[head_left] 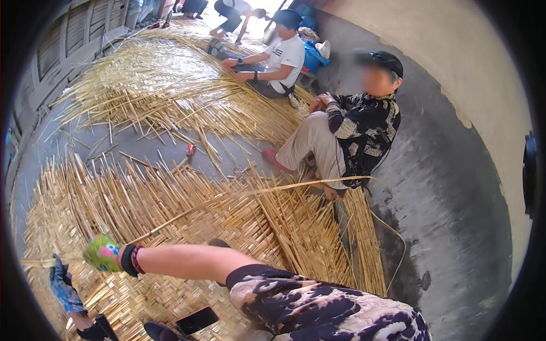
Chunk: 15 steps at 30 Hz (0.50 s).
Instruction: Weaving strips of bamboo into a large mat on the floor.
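Observation:
My left hand (pixel 65 284) in a blue patterned glove is at the lower left, closed on a pale flat strip (pixel 40 263). My right hand (pixel 104 253) in a green patterned glove reaches across to the same area, closed on a long split strip (pixel 273 187) that runs up to the right and curves over near the wall. Beneath both hands lies a woven mat (pixel 170 295) with loose unwoven ends fanning along its far edge. A black phone (pixel 197 319) rests on the mat beside my right forearm.
A seated co-worker in a dark patterned shirt (pixel 364 136) is at right beside a strip bundle (pixel 364 244). Farther back, another in white (pixel 280 62) works on a second mat (pixel 136 68); others crouch behind. A red can (pixel 190 150) lies between mats. Walls border both sides.

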Each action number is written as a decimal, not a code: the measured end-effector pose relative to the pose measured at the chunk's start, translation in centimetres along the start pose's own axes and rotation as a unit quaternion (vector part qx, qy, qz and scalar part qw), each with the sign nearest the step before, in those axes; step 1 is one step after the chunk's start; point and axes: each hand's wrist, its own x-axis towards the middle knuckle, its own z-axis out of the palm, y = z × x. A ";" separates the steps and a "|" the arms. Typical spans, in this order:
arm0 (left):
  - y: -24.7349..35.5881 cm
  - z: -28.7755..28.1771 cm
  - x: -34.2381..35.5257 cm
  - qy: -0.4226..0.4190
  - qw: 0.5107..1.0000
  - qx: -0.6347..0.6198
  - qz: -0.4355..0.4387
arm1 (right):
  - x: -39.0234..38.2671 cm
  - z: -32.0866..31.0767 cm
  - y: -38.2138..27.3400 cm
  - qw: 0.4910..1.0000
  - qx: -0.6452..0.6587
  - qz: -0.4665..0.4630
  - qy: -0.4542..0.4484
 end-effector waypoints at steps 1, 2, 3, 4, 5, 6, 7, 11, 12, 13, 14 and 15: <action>-2.0 -0.3 0.5 0.027 0.998 -0.006 -0.064 | -0.9 0.8 0.1 0.996 0.056 0.046 -0.044; -3.9 -0.7 1.1 0.025 0.997 -0.010 -0.068 | -1.6 1.6 0.4 0.986 0.112 0.092 -0.088; -5.7 -1.5 1.5 0.004 0.996 -0.054 -0.077 | -2.1 2.1 0.4 0.985 0.113 0.093 -0.093; -7.7 -2.6 1.8 -0.016 0.991 -0.097 -0.086 | -2.6 2.6 0.2 0.983 0.108 0.096 -0.114; -9.4 -4.1 1.9 -0.029 0.994 -0.090 -0.049 | -2.9 3.1 0.0 0.981 0.103 0.098 -0.134; -10.5 -5.0 1.8 -0.028 0.994 -0.091 -0.054 | -3.1 3.5 0.0 0.980 0.105 0.100 -0.139; -11.4 -6.2 1.7 -0.042 0.993 -0.105 -0.028 | -3.1 4.0 -0.2 0.976 0.115 0.097 -0.155; -11.1 -10.1 -1.1 -0.024 0.993 -0.113 -0.011 | -1.5 7.3 -2.4 0.833 0.505 0.140 -0.176; -10.2 -9.9 -1.5 -0.046 0.994 -0.100 -0.010 | -1.0 8.5 -2.0 0.835 0.503 0.138 -0.172; -9.6 -5.0 -1.2 -0.036 0.992 -0.113 0.036 | -1.7 9.2 1.6 0.688 0.642 0.261 -0.216; -9.5 -1.6 -1.3 -0.050 0.991 -0.099 0.075 | -2.9 10.1 3.9 0.487 0.755 0.364 -0.246; -9.3 -4.5 -2.0 -0.028 0.999 -0.021 0.035 | -2.2 11.1 2.4 0.760 0.619 0.051 -0.191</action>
